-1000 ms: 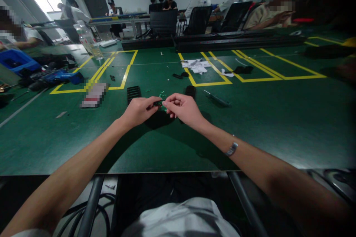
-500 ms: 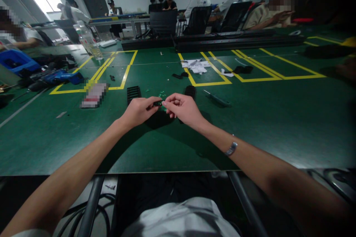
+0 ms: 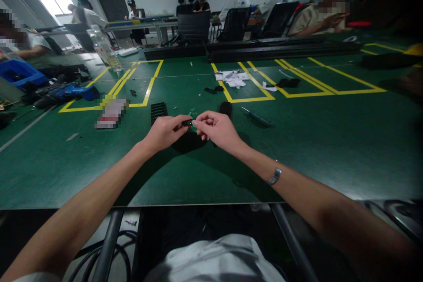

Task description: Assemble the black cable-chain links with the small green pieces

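Note:
My left hand [image 3: 168, 131] pinches a small dark piece [image 3: 187, 122] between thumb and fingers, just above the green table. The fingers of my right hand [image 3: 214, 128] are curled and pressed together at the piece's right end; whether they hold a separate small part is hidden. Behind the fingertips lie several small shiny green bits [image 3: 193, 112]. A black slotted block [image 3: 158, 112] rests beyond my left hand, and a similar black block [image 3: 226, 108] is partly covered by my right hand. To the right lies a screwdriver-like tool [image 3: 257, 117] with a thin metal shaft.
A pixelated box-like item [image 3: 112, 113] lies at left, near a blue power tool [image 3: 71, 91] and a blue bin [image 3: 20, 72]. White paper scraps [image 3: 233, 78] and black pieces [image 3: 288, 83] lie farther back. Bottles [image 3: 105, 50] stand at back left. Other people sit beyond long black rails [image 3: 284, 50].

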`<state>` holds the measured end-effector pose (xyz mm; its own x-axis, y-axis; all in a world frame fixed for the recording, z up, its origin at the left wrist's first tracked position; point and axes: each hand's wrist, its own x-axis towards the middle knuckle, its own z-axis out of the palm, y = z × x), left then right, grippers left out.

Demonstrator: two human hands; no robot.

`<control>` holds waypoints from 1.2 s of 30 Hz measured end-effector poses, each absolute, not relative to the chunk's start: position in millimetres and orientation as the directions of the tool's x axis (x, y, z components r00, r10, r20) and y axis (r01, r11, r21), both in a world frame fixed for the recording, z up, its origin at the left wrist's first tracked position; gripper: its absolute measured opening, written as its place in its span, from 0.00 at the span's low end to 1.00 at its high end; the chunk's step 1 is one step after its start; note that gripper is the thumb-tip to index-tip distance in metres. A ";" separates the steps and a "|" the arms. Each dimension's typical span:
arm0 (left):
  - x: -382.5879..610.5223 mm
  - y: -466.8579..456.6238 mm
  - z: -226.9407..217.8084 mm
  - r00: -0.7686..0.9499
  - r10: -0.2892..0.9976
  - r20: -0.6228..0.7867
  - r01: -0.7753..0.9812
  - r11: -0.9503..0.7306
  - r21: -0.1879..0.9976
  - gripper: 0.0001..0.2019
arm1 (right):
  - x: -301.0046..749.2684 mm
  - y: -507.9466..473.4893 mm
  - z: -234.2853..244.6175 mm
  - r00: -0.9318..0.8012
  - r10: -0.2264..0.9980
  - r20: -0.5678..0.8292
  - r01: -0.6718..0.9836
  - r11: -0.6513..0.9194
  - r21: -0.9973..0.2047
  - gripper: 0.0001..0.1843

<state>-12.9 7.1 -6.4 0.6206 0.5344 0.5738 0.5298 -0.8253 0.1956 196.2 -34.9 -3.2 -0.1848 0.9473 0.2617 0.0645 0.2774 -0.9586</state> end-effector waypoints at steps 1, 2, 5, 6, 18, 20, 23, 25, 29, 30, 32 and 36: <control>-13.0 7.3 -6.6 0.621 0.535 0.573 0.531 -0.825 0.195 0.14 | 196.2 -35.0 -3.1 -0.185 0.947 0.263 0.062 0.278 -0.959 0.15; -13.1 7.4 -6.7 0.620 0.534 0.574 0.531 -0.825 0.194 0.14 | 196.1 -35.0 -2.8 -0.183 0.947 0.263 0.062 0.278 -0.959 0.15; -13.4 7.8 -7.1 0.617 0.527 0.584 0.526 -0.829 0.192 0.14 | 195.8 -35.5 -1.6 -0.180 0.949 0.258 0.076 0.275 -0.958 0.16; -13.5 7.8 -7.1 0.617 0.526 0.585 0.524 -0.830 0.193 0.14 | 195.8 -35.6 -1.3 -0.179 0.950 0.256 0.082 0.273 -0.958 0.16; -13.4 7.2 -5.9 0.623 0.521 0.583 0.516 -0.834 0.194 0.14 | 196.3 -36.3 -1.4 -0.181 0.947 0.265 0.101 0.286 -0.953 0.18; -13.5 7.5 -6.0 0.622 0.520 0.586 0.514 -0.835 0.196 0.14 | 196.4 -36.3 -1.3 -0.183 0.947 0.264 0.102 0.285 -0.953 0.18; -13.5 7.8 -6.0 0.625 0.523 0.580 0.513 -0.835 0.199 0.14 | 196.5 -36.0 -1.7 -0.186 0.947 0.263 0.098 0.284 -0.954 0.17; -13.4 7.6 -5.9 0.627 0.528 0.572 0.516 -0.832 0.202 0.14 | 196.4 -35.8 -2.2 -0.187 0.946 0.264 0.089 0.284 -0.955 0.16; -13.1 7.0 -5.2 0.628 0.534 0.566 0.523 -0.828 0.201 0.14 | 195.5 -35.9 -2.7 -0.179 0.945 0.274 0.087 0.293 -0.952 0.15; -13.1 6.9 -4.9 0.628 0.534 0.566 0.523 -0.828 0.201 0.14 | 195.3 -36.0 -2.9 -0.176 0.945 0.276 0.090 0.295 -0.951 0.15; -13.0 6.7 -4.1 0.628 0.537 0.563 0.524 -0.827 0.204 0.14 | 195.0 -35.9 -3.2 -0.174 0.943 0.282 0.097 0.302 -0.948 0.16; -13.1 6.7 -3.1 0.628 0.541 0.560 0.522 -0.826 0.212 0.14 | 194.9 -36.3 -3.7 -0.174 0.941 0.289 0.106 0.310 -0.945 0.16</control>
